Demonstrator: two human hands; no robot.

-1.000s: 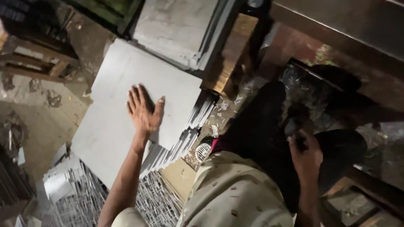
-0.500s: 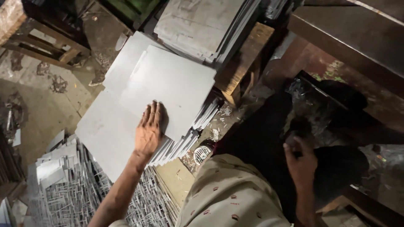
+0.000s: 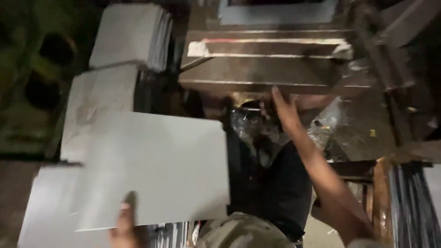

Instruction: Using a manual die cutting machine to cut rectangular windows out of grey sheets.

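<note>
The room was dark and crowded, with brown wooden beams (image 3: 266,69) far ahead and piles of pale sheets on the left.

The fingers (image 3: 127,211) of the left hand (image 3: 123,227) were pinched on the near edge of a big grey sheet (image 3: 151,170). The thumb lay on top, and the other fingers were hidden under it. The sheet was lifted and looked blurry. It hung over a stack of sheets (image 3: 50,206) at the near left. More stacks (image 3: 128,36) sat farther back on the left.

The fingers (image 3: 278,98) of the right hand (image 3: 287,115) were stretched out and apart, holding nothing. They reached toward the dark space under the beams, just beside some crinkly clear plastic (image 3: 248,126). A black cloth (image 3: 275,183) lay under that arm. Thin dark sheets stood on edge (image 3: 406,202) at the near right.

To do this well, I think the left hand should keep a firm pinch, because a wide sheet held at one edge could bend or slip. It would help to keep it flat and clear of the stack's corners. The right hand should find a steady spot to lean on.
</note>
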